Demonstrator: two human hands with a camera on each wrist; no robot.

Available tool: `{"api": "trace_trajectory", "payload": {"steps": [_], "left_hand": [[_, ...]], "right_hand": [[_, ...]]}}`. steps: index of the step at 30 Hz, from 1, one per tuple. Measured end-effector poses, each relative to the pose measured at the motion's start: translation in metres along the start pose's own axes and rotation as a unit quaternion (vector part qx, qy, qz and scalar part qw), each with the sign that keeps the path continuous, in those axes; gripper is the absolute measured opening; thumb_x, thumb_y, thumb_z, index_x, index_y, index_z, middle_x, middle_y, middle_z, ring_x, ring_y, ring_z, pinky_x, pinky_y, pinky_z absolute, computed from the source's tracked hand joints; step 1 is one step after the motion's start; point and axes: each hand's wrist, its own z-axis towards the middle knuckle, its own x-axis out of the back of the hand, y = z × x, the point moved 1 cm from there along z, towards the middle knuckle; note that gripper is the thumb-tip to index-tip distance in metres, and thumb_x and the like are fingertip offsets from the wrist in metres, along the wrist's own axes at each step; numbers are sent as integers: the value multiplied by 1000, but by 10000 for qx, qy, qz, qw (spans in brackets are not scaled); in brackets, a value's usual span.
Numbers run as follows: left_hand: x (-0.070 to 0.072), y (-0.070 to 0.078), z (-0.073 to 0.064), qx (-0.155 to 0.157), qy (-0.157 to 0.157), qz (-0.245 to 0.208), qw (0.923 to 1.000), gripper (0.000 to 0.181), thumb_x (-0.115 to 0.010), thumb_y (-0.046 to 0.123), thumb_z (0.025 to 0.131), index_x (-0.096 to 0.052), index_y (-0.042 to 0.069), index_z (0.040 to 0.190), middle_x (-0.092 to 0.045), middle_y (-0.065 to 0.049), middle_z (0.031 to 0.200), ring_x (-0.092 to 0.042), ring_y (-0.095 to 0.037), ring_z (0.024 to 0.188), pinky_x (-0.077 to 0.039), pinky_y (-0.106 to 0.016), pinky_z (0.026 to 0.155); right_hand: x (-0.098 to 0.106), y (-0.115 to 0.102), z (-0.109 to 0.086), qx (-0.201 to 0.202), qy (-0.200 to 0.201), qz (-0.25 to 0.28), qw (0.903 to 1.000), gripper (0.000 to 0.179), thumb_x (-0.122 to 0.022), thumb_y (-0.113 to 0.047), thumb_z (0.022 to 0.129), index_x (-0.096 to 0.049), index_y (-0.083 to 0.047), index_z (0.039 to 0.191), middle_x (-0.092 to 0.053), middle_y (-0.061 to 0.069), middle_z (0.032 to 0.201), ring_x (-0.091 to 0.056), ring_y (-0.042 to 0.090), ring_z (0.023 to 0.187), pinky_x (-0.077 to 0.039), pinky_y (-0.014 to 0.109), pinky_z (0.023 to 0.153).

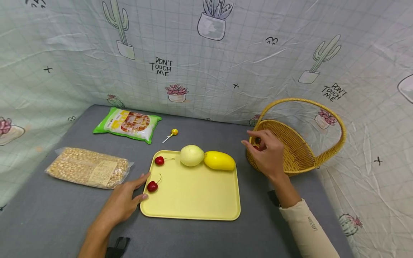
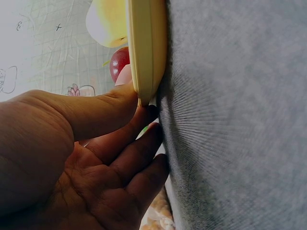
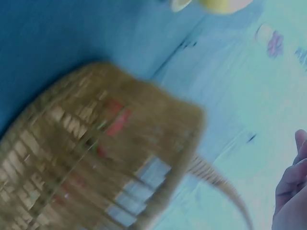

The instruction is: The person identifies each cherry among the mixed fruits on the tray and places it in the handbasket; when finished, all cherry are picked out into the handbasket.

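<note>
My left hand (image 1: 124, 199) holds the left edge of a yellow tray (image 1: 193, 197), thumb and index finger at its rim. The left wrist view shows the thumb over the rim (image 2: 139, 52) and other fingertips low beside it. Inside the tray are two red cherries (image 1: 152, 186) with stems, a pale yellow-green round fruit (image 1: 191, 156) and a yellow mango-like fruit (image 1: 220, 160). My right hand (image 1: 269, 152) is over the left side of a wicker basket (image 1: 293, 143), thumb and index finger apart. Blurred red and green things (image 3: 115, 117) lie in the basket; their kind is unclear.
A green-and-white food packet (image 1: 135, 123) and a yellow lollipop (image 1: 174, 132) lie behind the tray. A clear bag of yellowish kernels (image 1: 90, 167) is left of it. The basket's tall handle (image 1: 342, 134) arches up, and a printed cloth (image 1: 206, 71) hangs behind the grey table.
</note>
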Motion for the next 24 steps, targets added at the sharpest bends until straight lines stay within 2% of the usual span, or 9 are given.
{"api": "trace_trajectory", "payload": {"steps": [13,21,24], "left_hand": [[0,0,-1,-36,49,17,10000,74,-82,8,91,-52,9,158,-57,-27,152,-55,-50,140,-49,-68,108],[-1,0,0,-32,24,27,10000,74,-82,8,91,-51,9,159,-56,-27,152,-55,-50,140,-49,-68,109],[-1,0,0,-42,33,42,10000,74,-82,8,91,-52,8,158,-57,-27,152,-55,-50,140,-49,-68,108]], "right_hand": [[-32,-57,-10,405,-879,562,9937,42,-95,-15,79,-81,-11,119,-76,6,100,-37,4,51,-33,15,48],[-51,-92,-18,559,-1690,588,9823,41,-93,-26,85,-79,-16,123,-76,0,105,-39,2,56,-34,14,50],[-59,-104,-21,625,-1949,610,9769,41,-92,-29,85,-78,-18,122,-76,-2,106,-44,2,60,-38,15,53]]}}
